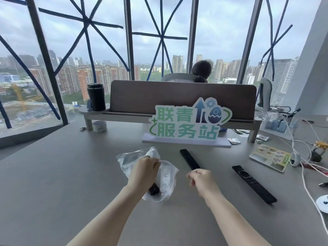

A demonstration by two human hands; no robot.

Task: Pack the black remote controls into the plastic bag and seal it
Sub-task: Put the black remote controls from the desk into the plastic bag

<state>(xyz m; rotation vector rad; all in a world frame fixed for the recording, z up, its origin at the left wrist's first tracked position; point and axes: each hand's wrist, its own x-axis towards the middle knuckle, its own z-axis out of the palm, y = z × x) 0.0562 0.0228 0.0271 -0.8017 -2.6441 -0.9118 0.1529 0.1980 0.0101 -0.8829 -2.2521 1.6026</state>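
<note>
A clear plastic bag (pixel 166 176) lies crumpled on the grey desk, with one black remote (pixel 154 189) inside it, only its near end showing. My left hand (pixel 144 172) pinches the bag's upper edge. My right hand (pixel 202 180) hovers just right of the bag, fingers loosely curled and holding nothing, its fingertips close to the near end of a slim black remote (pixel 189 159) lying on the desk. A second, wider black remote (pixel 253 183) with buttons lies further right, untouched.
A green-lettered sign (pixel 188 123) on a white base stands behind the remotes. A shelf with a brown divider (pixel 181 98), a black tumbler (pixel 95 96) and a tape roll (pixel 100 126) sit at the back. Cables, a sticker sheet (pixel 270 157) and a jar crowd the right. A person sits beyond the divider.
</note>
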